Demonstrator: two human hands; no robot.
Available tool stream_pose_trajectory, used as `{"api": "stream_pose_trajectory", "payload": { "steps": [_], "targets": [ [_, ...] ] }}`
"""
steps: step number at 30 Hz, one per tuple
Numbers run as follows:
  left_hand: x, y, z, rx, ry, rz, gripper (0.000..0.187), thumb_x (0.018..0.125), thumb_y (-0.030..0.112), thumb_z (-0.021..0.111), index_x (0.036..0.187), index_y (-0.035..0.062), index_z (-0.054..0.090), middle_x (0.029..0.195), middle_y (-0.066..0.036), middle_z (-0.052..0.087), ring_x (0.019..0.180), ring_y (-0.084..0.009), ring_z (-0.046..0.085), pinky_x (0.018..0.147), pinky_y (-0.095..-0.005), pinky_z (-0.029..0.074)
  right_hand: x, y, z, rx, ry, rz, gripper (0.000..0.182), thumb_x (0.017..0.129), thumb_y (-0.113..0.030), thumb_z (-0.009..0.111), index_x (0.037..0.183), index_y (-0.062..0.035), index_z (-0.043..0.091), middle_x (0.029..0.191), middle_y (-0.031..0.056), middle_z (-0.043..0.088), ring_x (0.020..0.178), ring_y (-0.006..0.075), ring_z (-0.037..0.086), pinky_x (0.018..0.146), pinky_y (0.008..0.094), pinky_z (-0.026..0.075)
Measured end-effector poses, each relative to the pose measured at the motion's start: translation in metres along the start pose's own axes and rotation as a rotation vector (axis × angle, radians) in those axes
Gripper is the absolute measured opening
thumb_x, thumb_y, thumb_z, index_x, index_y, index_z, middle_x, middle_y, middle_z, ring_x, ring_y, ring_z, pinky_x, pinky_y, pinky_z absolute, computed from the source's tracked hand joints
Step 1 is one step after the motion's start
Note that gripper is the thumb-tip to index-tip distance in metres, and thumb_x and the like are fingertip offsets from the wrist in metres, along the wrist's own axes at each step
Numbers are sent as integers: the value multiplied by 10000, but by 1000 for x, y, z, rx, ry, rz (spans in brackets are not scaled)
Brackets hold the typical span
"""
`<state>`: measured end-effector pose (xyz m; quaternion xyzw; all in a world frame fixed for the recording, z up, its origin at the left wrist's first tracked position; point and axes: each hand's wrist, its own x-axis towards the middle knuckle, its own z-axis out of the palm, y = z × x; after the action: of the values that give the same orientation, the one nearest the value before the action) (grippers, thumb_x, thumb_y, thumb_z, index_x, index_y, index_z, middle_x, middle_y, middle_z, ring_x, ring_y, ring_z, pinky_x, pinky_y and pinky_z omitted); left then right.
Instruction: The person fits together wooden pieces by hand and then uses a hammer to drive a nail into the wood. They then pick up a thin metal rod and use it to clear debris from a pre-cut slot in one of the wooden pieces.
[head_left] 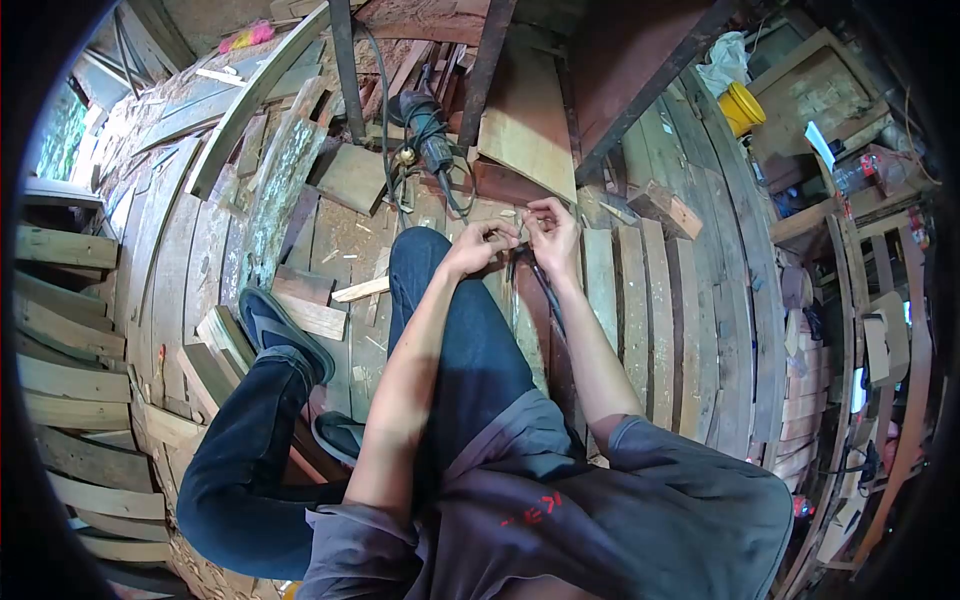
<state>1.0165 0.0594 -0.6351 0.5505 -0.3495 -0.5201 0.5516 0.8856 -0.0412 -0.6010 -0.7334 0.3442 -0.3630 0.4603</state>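
Observation:
I sit on a plank floor with my knee raised. My left hand [478, 247] and my right hand [551, 233] meet just past the knee, fingers pinched together on the end of a thin black cable [545, 290] that trails back along my right forearm. What the fingertips pinch at the cable end is too small to make out. An angle grinder [428, 135] with a dark body lies on the boards beyond my hands, its cord looped beside it.
Loose wood offcuts [310, 305] lie by my left foot in a blue sandal [283, 330]. A wood block [665, 208] sits to the right. Stacked planks [70, 330] line the left edge. A yellow bucket [742, 108] stands far right among cluttered shelves.

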Motion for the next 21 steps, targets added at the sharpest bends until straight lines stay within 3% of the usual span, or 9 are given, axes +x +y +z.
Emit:
{"api": "stream_pose_trajectory", "payload": {
  "steps": [4, 7, 10, 13, 16, 21],
  "targets": [
    [-1, 0, 2, -42, 9, -27, 174, 877, 164, 700, 1005, 50, 675, 806, -3, 674, 674, -65, 574, 600, -237, 440, 2, 4, -2, 21, -23, 13, 104, 838, -51, 682, 928, -19, 643, 806, 51, 671, 723, 96, 631, 593, 241, 462],
    [1, 0, 2, 169, 31, -41, 175, 881, 202, 703, 971, 53, 685, 774, -15, 675, 669, -82, 595, 617, -255, 456, 2, 7, -6, 32, -23, 53, 86, 844, -34, 675, 921, -20, 641, 800, 48, 669, 702, 82, 614, 588, 229, 454],
    [9, -14, 5, 411, 49, 199, 199, 881, 240, 706, 933, 49, 692, 751, -32, 679, 673, -103, 620, 659, -279, 482, -3, 15, -10, 6, 15, 17, 100, 850, -25, 677, 940, -25, 632, 788, 46, 667, 673, 61, 587, 577, 223, 448],
    [9, -15, 6, 461, 34, 127, 227, 869, 261, 714, 917, 40, 702, 798, -56, 696, 748, -137, 648, 746, -303, 498, -9, 23, -16, 35, 15, 87, 126, 853, -29, 686, 961, -30, 620, 778, 43, 665, 665, 53, 589, 559, 224, 446],
    [7, -13, 6, 500, 36, 184, 233, 851, 268, 729, 933, 50, 712, 852, -73, 708, 827, -154, 654, 803, -309, 491, -14, 28, -21, 79, 52, 143, 150, 864, -40, 686, 983, -17, 596, 760, 54, 656, 548, 77, 585, 467, 241, 428],
    [9, -12, 6, 491, -18, 148, 241, 843, 271, 734, 948, 56, 721, 894, -76, 715, 874, -166, 654, 832, -309, 486, -13, 40, -25, 127, 71, 179, 152, 877, -51, 679, 988, -6, 585, 763, 72, 658, 477, 91, 565, 419, 257, 421]
  ]
}}
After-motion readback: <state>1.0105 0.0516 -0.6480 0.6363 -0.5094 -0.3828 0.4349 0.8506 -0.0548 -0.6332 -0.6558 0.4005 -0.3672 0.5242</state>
